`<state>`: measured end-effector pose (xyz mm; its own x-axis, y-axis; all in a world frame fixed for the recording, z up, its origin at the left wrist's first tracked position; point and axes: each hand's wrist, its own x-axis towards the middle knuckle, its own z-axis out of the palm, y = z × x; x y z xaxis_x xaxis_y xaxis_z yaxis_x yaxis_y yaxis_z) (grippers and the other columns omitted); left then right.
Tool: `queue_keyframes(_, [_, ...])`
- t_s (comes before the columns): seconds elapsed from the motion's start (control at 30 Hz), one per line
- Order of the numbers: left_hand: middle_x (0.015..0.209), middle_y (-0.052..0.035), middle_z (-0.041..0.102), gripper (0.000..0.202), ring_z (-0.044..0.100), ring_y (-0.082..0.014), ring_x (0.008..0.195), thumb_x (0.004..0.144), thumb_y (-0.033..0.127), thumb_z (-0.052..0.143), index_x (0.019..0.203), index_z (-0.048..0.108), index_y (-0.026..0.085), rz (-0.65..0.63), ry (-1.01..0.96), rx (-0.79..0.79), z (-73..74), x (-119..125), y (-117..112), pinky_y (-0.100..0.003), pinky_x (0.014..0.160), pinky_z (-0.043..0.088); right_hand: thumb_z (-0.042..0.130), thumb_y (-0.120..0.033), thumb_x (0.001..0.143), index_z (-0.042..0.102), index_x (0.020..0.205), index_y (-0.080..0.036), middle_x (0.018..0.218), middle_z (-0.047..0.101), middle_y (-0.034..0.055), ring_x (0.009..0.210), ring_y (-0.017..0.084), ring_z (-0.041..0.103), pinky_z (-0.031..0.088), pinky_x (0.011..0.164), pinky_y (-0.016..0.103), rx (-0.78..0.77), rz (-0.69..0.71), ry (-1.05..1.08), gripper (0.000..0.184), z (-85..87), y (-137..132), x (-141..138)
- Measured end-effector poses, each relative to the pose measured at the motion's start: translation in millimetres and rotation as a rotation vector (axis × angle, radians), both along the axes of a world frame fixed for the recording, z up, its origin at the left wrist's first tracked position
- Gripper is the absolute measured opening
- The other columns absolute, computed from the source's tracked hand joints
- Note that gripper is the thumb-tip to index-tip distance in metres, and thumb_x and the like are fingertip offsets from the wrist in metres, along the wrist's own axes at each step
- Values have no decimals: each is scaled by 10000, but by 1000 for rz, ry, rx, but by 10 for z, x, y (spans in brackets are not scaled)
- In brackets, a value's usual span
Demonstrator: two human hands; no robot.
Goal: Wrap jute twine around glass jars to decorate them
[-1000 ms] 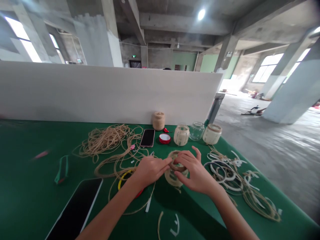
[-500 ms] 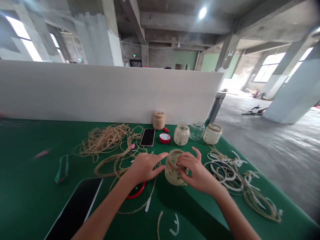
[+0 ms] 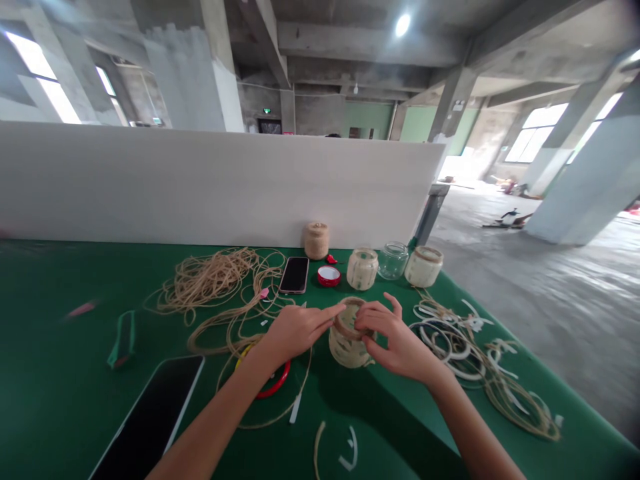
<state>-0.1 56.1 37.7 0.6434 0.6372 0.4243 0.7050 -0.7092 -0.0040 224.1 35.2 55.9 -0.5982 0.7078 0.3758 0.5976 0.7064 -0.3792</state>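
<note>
A glass jar [image 3: 350, 353] stands upright on the green table, its neck wrapped with twine and its sides bearing pale, patchy strips. My right hand [image 3: 387, 330] bends over the rim from the right, fingertips inside the mouth and thumb against the outside. From the left, my left hand [image 3: 300, 330] meets the same rim, index finger stretched over the edge and thumb drawn in close beneath it. Under my left wrist lies a red ring-shaped roll [image 3: 280, 387], partly hidden, with a yellow one beside it. A strand of twine [image 3: 263, 425] with a white end loops below.
Behind stand a twine spool [image 3: 317, 241], a pale-covered jar [image 3: 362, 270], a clear jar [image 3: 393, 261] and another covered jar [image 3: 424, 268]. Loose twine [image 3: 215, 280] is heaped left; tangled cords [image 3: 453, 350] lie right. A phone [image 3: 295, 275] and larger tablet-like device [image 3: 155, 407] rest flat.
My left index finger has slid right onto the jar's rim, and its thumb has closed toward it. My right hand stays at the rim with slightly shifted fingers.
</note>
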Motion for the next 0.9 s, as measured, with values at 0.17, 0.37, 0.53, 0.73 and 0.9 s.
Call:
queue_keyframes(0.17, [846,-14,674,310,621,-131,686,921,332,349,1165,511,230,-35,-47,44,-34,-27,-1,-216,573,404,431,-88,713,539,782,-220,902,625,18,1051,216,504,10,1022,542,0,1,40,184,-32,35,27])
queue_keyframes(0.37, [689,-3,605,246,596,-143,664,914,314,364,1045,535,195,-75,49,97,24,-6,-104,-243,588,391,439,-78,676,555,836,-217,999,614,32,1148,235,451,93,1030,514,-11,62,74,242,-18,36,32])
queue_keyframes(0.53, [703,-2,608,205,588,-141,665,909,303,377,958,539,188,-92,14,70,74,41,-178,-247,600,378,505,-160,722,538,1044,-213,1143,560,62,1187,241,398,170,1026,475,65,67,71,328,-5,-8,-32])
queue_keyframes(0.73, [780,-16,629,196,593,-154,707,904,308,365,935,522,194,-46,-81,-100,85,62,-216,-245,613,384,456,-163,818,543,994,-210,1034,608,57,1149,215,432,123,1033,472,137,10,7,202,-27,-85,-188])
queue_keyframes(0.9, [832,-8,653,349,607,-169,706,869,306,426,1205,393,219,7,-96,-178,118,28,-235,-242,595,394,443,-121,811,524,829,-207,918,621,40,1100,211,461,114,1023,496,106,-7,6,119,-44,-86,-216])
